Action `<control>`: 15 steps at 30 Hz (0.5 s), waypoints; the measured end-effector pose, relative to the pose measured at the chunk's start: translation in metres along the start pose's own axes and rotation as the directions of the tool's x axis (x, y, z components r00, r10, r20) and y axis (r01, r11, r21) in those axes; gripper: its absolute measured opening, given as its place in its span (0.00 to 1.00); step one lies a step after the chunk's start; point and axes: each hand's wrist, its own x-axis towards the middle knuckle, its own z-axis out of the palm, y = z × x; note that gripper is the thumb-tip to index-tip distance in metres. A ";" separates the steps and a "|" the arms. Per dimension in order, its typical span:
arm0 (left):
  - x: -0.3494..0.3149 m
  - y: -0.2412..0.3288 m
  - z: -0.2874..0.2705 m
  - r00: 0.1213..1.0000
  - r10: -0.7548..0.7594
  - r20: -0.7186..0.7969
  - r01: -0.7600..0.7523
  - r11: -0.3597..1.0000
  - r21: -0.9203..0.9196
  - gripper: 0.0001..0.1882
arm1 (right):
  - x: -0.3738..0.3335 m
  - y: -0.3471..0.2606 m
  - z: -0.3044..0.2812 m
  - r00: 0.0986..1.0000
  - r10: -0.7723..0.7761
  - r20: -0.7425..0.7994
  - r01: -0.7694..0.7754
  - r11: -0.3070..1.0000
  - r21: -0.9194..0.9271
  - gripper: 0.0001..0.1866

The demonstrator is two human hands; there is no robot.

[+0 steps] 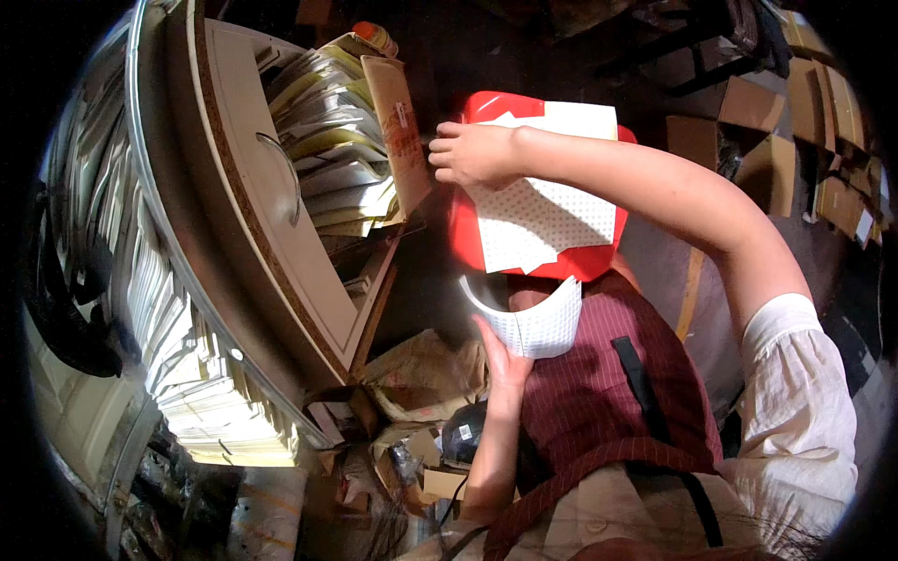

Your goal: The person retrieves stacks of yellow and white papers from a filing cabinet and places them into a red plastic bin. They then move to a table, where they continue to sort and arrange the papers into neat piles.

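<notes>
My left hand (pixel 508 363) is closed round a curved bundle of white dotted sheets (pixel 547 323), holding it just in front of my apron. Beyond it, more white dotted sheets (pixel 547 220) lie loosely overlapped on a red plastic stool (pixel 465 234). My right hand (pixel 479 155) reaches across from the right over the stool's left side, above the corner of these sheets. Its fingers point left, slightly bent and apart, and nothing shows in them. The palm side of that hand is hidden.
On the left stands a cabinet (pixel 271 187) with a curved handle, and tall stacks of paper (pixel 201 383) beside it. More papers (pixel 337 140) bulge from an opening behind. Cardboard boxes (pixel 772 168) sit at the far right. A dark round object (pixel 462 435) lies among clutter below my left hand.
</notes>
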 end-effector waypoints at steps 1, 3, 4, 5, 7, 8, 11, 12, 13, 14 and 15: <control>0.006 -0.003 -0.011 0.997 -0.039 -0.070 0.034 0.996 -0.082 0.42 | -0.001 -0.002 -0.003 0.999 -0.019 -0.049 0.020 1.000 0.018 0.17; 0.014 -0.010 -0.032 0.998 -0.032 -0.052 0.026 0.994 -0.110 0.42 | -0.011 -0.006 -0.017 0.974 -0.061 -0.220 0.072 0.997 0.042 0.14; 0.015 -0.012 -0.034 0.998 -0.028 -0.048 0.021 0.992 -0.124 0.43 | -0.016 -0.010 -0.025 0.947 -0.046 -0.318 0.073 0.995 0.072 0.13; 0.015 -0.013 -0.037 0.999 -0.045 -0.013 0.043 0.991 -0.125 0.43 | -0.022 -0.014 -0.034 0.911 -0.027 -0.410 0.075 0.992 0.102 0.12; 0.009 -0.012 -0.023 0.994 -0.090 0.058 0.097 0.988 -0.123 0.44 | -0.042 -0.025 -0.051 0.829 0.080 -0.553 0.053 0.974 0.221 0.12; 0.004 -0.012 -0.014 0.997 -0.048 0.057 0.047 0.999 0.004 0.44 | -0.053 -0.030 -0.056 0.797 0.150 -0.585 0.006 0.967 0.256 0.12; -0.011 -0.005 0.007 0.994 0.074 0.075 -0.091 0.960 0.264 0.45 | -0.086 -0.044 -0.067 0.700 0.359 -0.618 -0.126 0.913 0.388 0.12; -0.008 -0.005 -0.004 0.993 0.085 0.083 -0.104 0.957 0.272 0.45 | -0.103 -0.050 -0.071 0.685 0.442 -0.579 -0.191 0.876 0.442 0.12; -0.006 -0.005 -0.005 0.992 0.093 0.089 -0.114 0.953 0.282 0.44 | -0.119 -0.059 -0.073 0.605 0.580 -0.546 -0.234 0.785 0.574 0.11; -0.006 -0.006 -0.006 0.987 0.142 0.068 -0.157 0.928 0.337 0.43 | -0.127 -0.068 -0.068 0.490 0.709 -0.507 -0.263 0.675 0.690 0.09; -0.007 -0.008 0.002 0.982 0.179 0.055 -0.186 0.900 0.393 0.43 | -0.143 -0.080 -0.067 0.393 0.828 -0.399 -0.336 0.533 0.776 0.07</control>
